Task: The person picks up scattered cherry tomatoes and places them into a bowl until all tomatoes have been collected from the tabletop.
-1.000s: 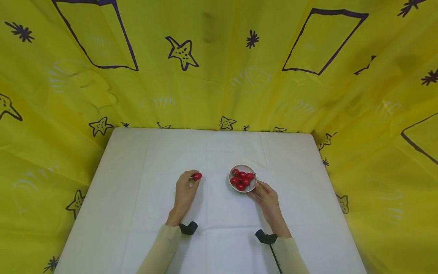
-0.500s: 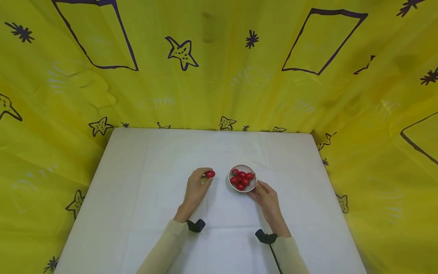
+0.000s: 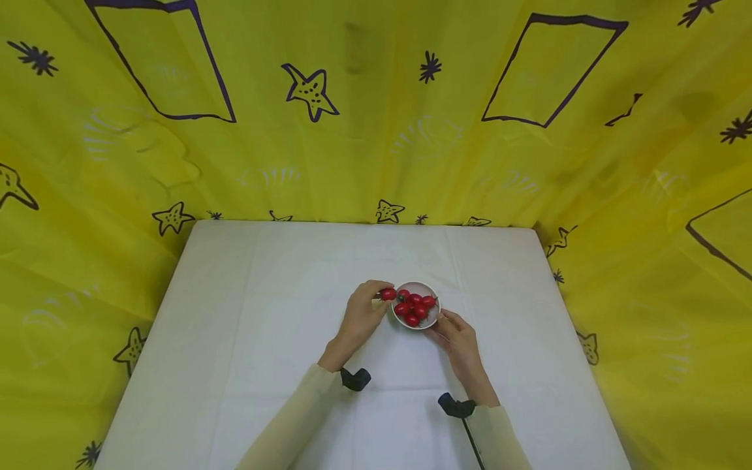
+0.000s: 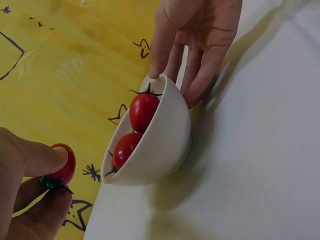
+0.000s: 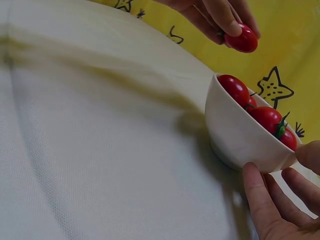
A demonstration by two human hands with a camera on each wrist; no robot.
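Observation:
My left hand (image 3: 361, 316) pinches a cherry tomato (image 3: 388, 294) between thumb and fingers, just off the left rim of a small white bowl (image 4: 170, 135). In the left wrist view that tomato (image 4: 64, 167) is red and shiny with a green calyx. Several more cherry tomatoes (image 3: 416, 307) lie inside the bowl. My right hand (image 3: 461, 346) holds the bowl at its near right side. The right wrist view shows the thumb at the rim and fingers (image 5: 260, 195) against the outside wall. From there, the held tomato (image 5: 242, 39) appears above the bowl, apart from it.
A white cloth covers the table (image 3: 282, 261). Behind and beside it hangs a yellow curtain (image 3: 364, 156) with dark star drawings. Black wrist cameras (image 3: 355, 379) sit on both wrists, and a cable (image 3: 473, 444) runs down along the right forearm.
The left hand has carried its cherry tomato rightward and slightly away from me, up to the bowl's left rim. The right hand and the bowl have stayed in place.

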